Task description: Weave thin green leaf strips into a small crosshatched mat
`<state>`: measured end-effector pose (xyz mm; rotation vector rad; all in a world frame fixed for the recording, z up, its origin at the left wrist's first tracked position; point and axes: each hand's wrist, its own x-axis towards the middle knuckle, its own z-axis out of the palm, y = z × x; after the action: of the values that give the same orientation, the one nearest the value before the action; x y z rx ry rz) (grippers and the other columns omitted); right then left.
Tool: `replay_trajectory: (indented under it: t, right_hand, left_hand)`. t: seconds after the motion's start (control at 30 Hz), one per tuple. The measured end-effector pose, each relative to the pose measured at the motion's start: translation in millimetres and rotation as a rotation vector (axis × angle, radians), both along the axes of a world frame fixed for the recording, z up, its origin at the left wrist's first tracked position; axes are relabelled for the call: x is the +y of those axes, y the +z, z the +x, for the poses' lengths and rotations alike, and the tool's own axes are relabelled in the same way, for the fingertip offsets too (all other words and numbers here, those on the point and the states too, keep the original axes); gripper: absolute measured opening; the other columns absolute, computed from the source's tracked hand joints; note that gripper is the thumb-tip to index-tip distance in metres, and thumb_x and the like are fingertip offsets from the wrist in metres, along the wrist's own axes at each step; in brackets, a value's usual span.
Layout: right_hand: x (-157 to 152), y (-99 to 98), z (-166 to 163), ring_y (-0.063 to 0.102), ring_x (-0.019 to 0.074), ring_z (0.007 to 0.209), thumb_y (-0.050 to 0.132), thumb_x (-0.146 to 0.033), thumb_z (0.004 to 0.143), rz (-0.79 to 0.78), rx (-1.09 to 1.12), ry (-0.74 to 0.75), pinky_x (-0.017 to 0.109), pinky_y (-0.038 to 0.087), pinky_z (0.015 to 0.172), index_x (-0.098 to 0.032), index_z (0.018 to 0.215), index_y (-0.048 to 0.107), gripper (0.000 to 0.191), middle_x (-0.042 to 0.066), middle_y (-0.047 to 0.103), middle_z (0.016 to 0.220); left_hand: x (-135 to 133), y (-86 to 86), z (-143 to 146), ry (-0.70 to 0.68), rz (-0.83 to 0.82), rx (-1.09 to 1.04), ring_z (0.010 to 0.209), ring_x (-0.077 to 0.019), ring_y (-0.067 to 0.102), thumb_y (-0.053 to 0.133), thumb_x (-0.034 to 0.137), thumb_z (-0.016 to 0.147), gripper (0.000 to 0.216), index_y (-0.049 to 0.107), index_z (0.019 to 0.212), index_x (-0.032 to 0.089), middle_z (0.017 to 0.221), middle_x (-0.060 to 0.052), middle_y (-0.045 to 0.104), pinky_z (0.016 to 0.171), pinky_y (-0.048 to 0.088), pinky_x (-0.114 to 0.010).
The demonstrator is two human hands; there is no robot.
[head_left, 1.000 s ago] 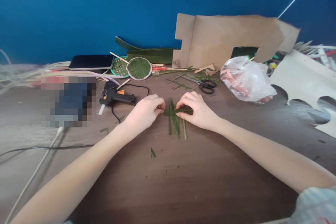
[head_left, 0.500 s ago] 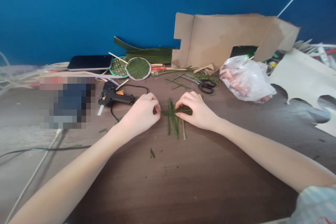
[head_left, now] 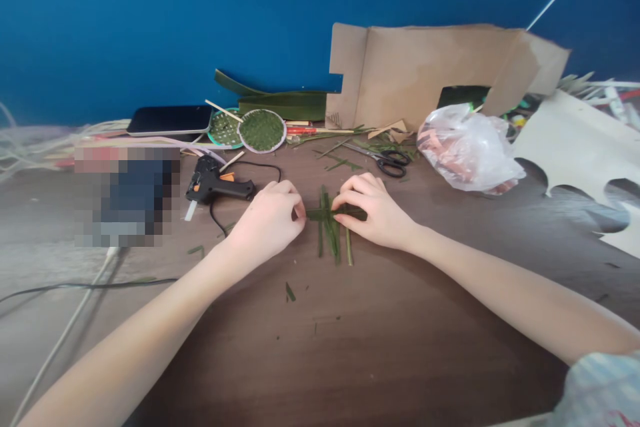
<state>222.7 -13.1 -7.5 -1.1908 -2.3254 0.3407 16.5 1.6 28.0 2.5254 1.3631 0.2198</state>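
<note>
While left hand [head_left: 267, 223] and right hand [head_left: 376, 215] pinch them, dark green leaf strips [head_left: 332, 239] lie crossed.

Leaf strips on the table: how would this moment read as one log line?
left hand: pinches leaf strips, crosswise one's end | right hand: holds them at the crossing | behind, on table: glue gun, scissors

Both bare forearms are stretched forward and angled inward, and the hands are held close together, just apart. The left hand [head_left: 267, 221] is curled palm-down, with thumb and fingertips pinched together. The right hand [head_left: 374, 213] is arched, with its fingers bent and pressed downward.
</note>
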Motion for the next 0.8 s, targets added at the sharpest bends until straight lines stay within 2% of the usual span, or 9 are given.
replay_trajectory:
  t: [0.47,0.8]
  right_hand:
    - [0.6,0.0,-0.5,0.044,0.0207,0.093,0.056,-0.026,0.081,-0.057,-0.001,0.008,0.036,0.032,0.08,-0.022,0.083,0.061,0.006,0.004,0.057,0.088]
    - [0.6,-0.2,0.2,0.044,0.0203,0.093,0.057,-0.026,0.081,-0.058,0.0,0.005,0.035,0.032,0.081,-0.021,0.083,0.06,0.006,0.004,0.056,0.088]
  left_hand:
    - [-3.7,3.5,2.8,0.029,0.011,-0.021,0.083,-0.0206,0.055,0.048,0.011,0.076,0.021,0.066,0.066,0.016,0.085,-0.005,0.064,0.081,0.044,-0.036]
    - [-5.2,-0.3,7.8,0.051,0.018,0.002,0.085,-0.0219,0.053,0.056,0.014,0.076,0.011,0.062,0.068,0.015,0.086,-0.006,0.062,0.081,0.041,-0.037]
